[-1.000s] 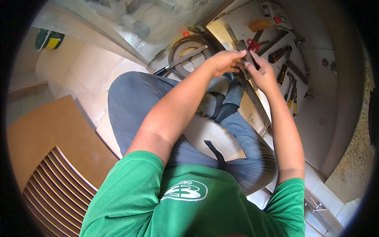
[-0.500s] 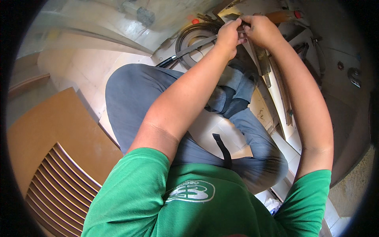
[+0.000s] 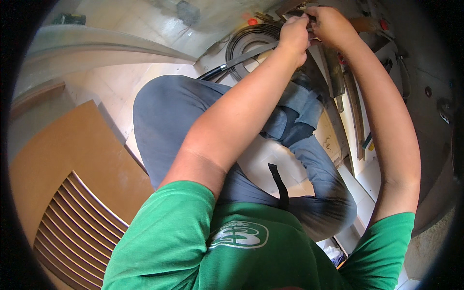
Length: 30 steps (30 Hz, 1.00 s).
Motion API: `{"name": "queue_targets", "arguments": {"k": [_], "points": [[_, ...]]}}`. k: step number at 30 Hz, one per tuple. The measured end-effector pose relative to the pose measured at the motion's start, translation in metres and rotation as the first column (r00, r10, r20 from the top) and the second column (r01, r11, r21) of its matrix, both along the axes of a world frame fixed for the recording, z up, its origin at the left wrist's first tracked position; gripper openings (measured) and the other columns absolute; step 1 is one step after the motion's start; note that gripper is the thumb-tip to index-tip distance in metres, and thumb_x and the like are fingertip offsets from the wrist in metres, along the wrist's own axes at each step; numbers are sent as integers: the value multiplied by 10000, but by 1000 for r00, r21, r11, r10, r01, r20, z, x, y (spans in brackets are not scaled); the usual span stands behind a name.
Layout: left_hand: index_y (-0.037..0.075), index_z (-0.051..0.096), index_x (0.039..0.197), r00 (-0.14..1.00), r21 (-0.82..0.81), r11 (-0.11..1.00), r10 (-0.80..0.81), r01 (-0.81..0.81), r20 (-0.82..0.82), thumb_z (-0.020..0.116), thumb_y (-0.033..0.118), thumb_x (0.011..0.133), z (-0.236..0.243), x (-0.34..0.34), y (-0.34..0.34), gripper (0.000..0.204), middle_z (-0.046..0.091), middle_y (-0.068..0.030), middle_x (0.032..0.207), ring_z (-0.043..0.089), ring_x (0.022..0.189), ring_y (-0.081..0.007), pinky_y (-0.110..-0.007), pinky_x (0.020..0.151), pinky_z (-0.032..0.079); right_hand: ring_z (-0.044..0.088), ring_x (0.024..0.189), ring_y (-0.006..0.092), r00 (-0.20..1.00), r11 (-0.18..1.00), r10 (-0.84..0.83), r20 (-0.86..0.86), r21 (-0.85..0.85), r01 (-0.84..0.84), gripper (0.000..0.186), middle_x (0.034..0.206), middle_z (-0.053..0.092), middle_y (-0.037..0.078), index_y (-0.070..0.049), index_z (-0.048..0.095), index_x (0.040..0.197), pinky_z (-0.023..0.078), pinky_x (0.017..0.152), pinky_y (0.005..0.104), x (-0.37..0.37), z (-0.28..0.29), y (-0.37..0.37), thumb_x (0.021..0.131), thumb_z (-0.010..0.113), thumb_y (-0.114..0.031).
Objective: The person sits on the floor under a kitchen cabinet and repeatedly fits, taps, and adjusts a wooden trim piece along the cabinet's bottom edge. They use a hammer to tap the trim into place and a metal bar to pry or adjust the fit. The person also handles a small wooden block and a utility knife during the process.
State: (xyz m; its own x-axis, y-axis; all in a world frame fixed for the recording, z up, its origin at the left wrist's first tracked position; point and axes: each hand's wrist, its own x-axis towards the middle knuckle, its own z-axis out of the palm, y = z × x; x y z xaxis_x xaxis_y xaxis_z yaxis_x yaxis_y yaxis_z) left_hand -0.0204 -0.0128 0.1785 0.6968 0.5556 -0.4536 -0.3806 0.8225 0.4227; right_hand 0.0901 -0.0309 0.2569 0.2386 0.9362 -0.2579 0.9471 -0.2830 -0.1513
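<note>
Pale floor tiles point(image 3: 104, 89) are seen beneath a person seated cross-legged in grey trousers point(image 3: 169, 121) and a green shirt point(image 3: 169, 241). Nearest the viewer, well behind the left hand and off to its left, a brown slatted wooden panel point(image 3: 72, 193) is laid flat on the floor. Both forearms are stretched forward over the knees, and the two hands are brought together at the far edge of the view.

The left hand point(image 3: 294, 34) is curled closed, its fingers pinched on a small dark object point(image 3: 309, 17) held between the hands; what that object is cannot be told. The right hand point(image 3: 333, 24) is closed on the same object from the other side, touching the left hand.

Just below and left of the left hand, a coil of dark flat band point(image 3: 246, 43) is seen lying on the floor, with a loose strip running out from it. Below the right hand, long wooden strips point(image 3: 355, 111) are laid side by side. A small red round item point(image 3: 252, 21) lies just beyond the coil.
</note>
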Motion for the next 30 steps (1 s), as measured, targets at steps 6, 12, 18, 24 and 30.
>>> {"name": "queue_targets", "arguments": {"k": [6, 12, 18, 24, 30], "points": [[86, 555, 1218, 999, -16, 999, 36, -36, -5, 509, 249, 1052, 7, 3, 0, 236, 620, -68, 1144, 639, 935, -248, -451, 838, 555, 680, 977, 418, 1000, 1000, 10, -9, 30, -10, 345, 1056, 709, 230, -25, 681, 1190, 535, 852, 460, 8, 1, 2, 856, 604, -58], [101, 556, 1229, 997, -56, 996, 70, -68, 30, 518, 270, 1042, 15, 1, 1, 254, 610, -54, 1144, 622, 920, -225, -423, 785, 557, 711, 917, 340, 998, 999, 34, -56, 33, -33, 423, 1015, 718, 200, -28, 665, 1243, 567, 766, 448, 7, 3, 3, 837, 557, 20], [113, 561, 1221, 996, -51, 996, 81, -79, 39, 521, 277, 1028, 18, 3, -5, 256, 607, -40, 1126, 583, 901, -186, -438, 802, 547, 711, 869, 251, 860, 960, -257, -440, -13, 280, 475, 1031, 695, 177, -28, 660, 1261, 583, 656, 418, -1, 1, -3, 825, 507, 82], [117, 577, 1188, 992, -84, 994, 71, -63, 102, 495, 320, 1035, 13, 4, -12, 268, 629, -33, 1090, 613, 917, -210, -438, 805, 512, 715, 915, 336, 997, 995, 72, -15, 63, -71, 393, 1060, 704, 210, 2, 672, 1222, 565, 813, 424, 7, 6, -10, 843, 570, 19], [109, 591, 1127, 996, -195, 979, -35, 52, 88, 462, 392, 1043, 14, 7, -34, 322, 652, -49, 968, 626, 892, -228, -437, 821, 479, 723, 848, 307, 857, 896, -398, -328, 60, 439, 311, 996, 743, 168, 2, 688, 1179, 567, 785, 424, 13, 12, -34, 901, 670, -136]]}}
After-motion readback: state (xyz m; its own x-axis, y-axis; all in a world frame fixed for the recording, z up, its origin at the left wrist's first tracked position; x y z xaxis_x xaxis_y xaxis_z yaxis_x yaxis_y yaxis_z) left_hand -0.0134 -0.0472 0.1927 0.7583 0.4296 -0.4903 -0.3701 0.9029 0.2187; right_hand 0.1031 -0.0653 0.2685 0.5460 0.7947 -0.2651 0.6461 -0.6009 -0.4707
